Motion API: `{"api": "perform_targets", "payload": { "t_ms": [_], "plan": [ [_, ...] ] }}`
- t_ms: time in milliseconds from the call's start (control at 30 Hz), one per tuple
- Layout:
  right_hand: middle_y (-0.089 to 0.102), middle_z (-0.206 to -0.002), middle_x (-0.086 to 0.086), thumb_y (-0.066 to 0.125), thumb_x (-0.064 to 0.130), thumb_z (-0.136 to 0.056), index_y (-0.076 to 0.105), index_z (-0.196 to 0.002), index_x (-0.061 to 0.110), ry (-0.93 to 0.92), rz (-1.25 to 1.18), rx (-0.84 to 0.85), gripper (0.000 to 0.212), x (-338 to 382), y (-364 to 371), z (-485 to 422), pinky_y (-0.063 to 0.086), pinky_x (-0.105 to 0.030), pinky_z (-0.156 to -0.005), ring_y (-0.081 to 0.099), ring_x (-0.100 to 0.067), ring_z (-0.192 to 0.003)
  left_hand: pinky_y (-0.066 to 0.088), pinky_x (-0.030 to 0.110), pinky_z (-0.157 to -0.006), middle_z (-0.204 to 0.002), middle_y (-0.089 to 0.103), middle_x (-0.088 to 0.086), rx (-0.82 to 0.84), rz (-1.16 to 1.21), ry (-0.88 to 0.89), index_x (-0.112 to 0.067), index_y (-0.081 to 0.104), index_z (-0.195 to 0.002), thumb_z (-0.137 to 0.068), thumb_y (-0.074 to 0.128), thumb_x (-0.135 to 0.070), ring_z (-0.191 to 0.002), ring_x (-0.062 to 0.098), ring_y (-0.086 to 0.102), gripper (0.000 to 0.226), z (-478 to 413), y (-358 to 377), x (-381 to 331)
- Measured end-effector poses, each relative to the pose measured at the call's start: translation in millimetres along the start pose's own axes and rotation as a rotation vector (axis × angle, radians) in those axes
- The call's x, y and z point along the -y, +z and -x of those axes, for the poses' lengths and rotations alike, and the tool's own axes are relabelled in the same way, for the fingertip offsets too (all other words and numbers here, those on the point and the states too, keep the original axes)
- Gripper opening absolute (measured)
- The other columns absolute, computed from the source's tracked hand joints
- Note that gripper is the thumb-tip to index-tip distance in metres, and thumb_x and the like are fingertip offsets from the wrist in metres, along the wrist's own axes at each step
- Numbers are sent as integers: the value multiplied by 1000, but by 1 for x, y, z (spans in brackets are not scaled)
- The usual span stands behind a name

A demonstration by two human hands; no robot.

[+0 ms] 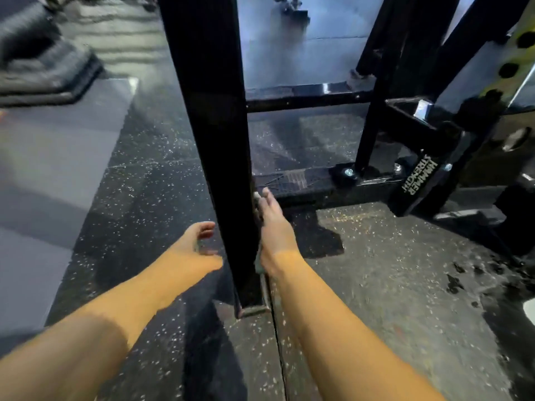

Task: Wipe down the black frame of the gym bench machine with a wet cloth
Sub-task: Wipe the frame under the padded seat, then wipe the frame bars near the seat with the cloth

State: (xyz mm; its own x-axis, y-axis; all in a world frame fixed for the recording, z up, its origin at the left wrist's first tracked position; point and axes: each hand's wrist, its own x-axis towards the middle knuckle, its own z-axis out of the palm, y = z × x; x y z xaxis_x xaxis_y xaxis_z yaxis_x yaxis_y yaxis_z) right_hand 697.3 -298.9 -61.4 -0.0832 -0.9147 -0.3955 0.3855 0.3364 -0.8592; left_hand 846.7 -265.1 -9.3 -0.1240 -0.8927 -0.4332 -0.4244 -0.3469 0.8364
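Observation:
A black upright post (214, 134) of the gym machine frame runs from the top of the head view down to its foot on the floor. My right hand (273, 230) lies along the post's right side, pressing a grey cloth (258, 256) against it; only a strip of the cloth shows between hand and post. To the left of the post, my left hand (197, 244) hovers with loosely curled fingers, holding nothing and apart from the metal. Black cross bars (307, 96) and a base bar (301, 183) join the post to the rest of the frame on the right.
Speckled rubber flooring (144, 183) surrounds the post. A grey mat (43, 169) and dark padded equipment (43, 68) lie at left. More black frame with white lettering (419, 178) stands at right. Wet dark patches (463, 273) mark the floor at right.

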Motion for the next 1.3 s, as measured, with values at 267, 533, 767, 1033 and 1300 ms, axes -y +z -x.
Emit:
{"api": "perform_targets", "payload": {
  "t_ms": [267,533,767,1033,1300],
  "plan": [
    [31,-152,3,27,33,-106,23,-150,28,329,158,26,45,-59,-36,25,24,-32,-112,30,-18,-140,49,29,-80,-121,52,-10,-344,180,-142,-33,45,-125,-80,73,-9,-95,19,64,58,15,47,6],
    [42,-130,20,33,27,-105,35,-142,36,107,-62,137,39,-42,-27,14,30,-18,-109,40,3,-123,46,38,-97,-105,68,-15,-257,51,-105,-38,67,-102,-81,72,-23,-100,7,64,26,22,46,3],
    [27,-155,-3,24,24,-106,17,-152,17,268,72,113,46,-41,-34,7,23,-12,-99,29,-13,-140,52,34,-91,-96,70,-18,-315,83,-112,-38,70,-95,-82,70,-12,-92,8,67,29,20,52,-9],
    [31,-152,12,28,27,-106,28,-147,34,-27,42,176,42,-5,-15,31,21,-14,-107,28,-3,-139,54,18,-62,-103,68,0,-287,138,-250,-10,52,-126,-85,56,14,-85,10,62,48,22,51,-6],
    [32,-144,20,29,36,-104,22,-148,43,-311,91,393,45,109,28,41,16,-12,-108,27,4,-133,44,23,-49,-86,61,9,-304,205,-183,-7,56,-107,-97,39,3,-63,15,58,22,28,12,-79]
  ]
}}
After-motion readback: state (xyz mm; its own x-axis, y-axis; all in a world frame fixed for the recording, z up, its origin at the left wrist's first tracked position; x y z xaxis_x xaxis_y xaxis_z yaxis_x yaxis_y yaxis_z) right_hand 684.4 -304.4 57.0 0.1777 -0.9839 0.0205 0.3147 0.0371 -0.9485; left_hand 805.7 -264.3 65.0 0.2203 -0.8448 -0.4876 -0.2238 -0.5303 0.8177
